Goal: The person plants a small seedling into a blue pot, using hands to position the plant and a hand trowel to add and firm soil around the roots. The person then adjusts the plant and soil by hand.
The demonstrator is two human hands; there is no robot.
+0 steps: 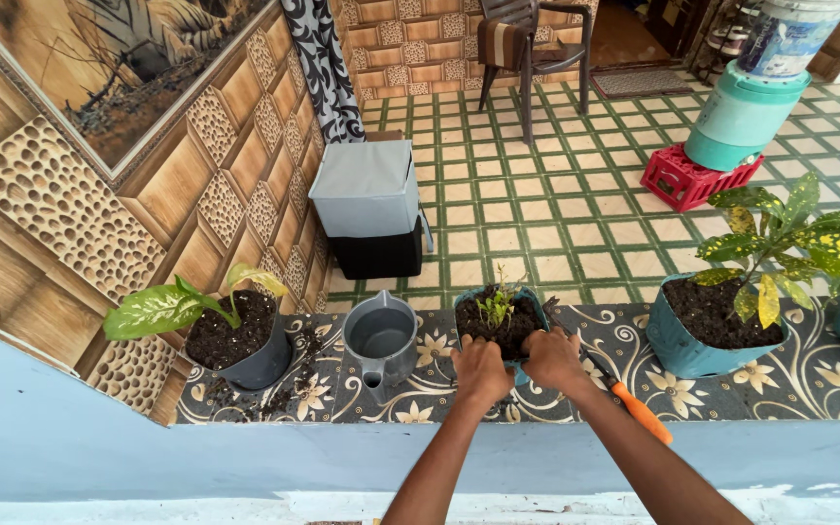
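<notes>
1. The pot (498, 326), blue with a small seedling, stands on the patterned ledge (828, 384) between jug (382, 340) and large croton pot (702, 340).
2. Left hand (481, 370) and right hand (553, 358) both clasp its near rim, fingers curled on it.
3. The step looks like firming or steadying the pot; next calls for gentle pressure.
4. An orange-handled trowel (634, 408) lies just right; a leafy grey pot (245, 345) stands far left.

On the ledge (828, 384), the seedling pot (500, 326) sits at centre under both hands (483, 369) (554, 358). The jug (382, 340) stands at its nine o'clock, the leafy pot (245, 342) beyond. The trowel (624, 399) lies at four, the croton pot (707, 335) at three. The bin (369, 204) stands at eleven.
</notes>
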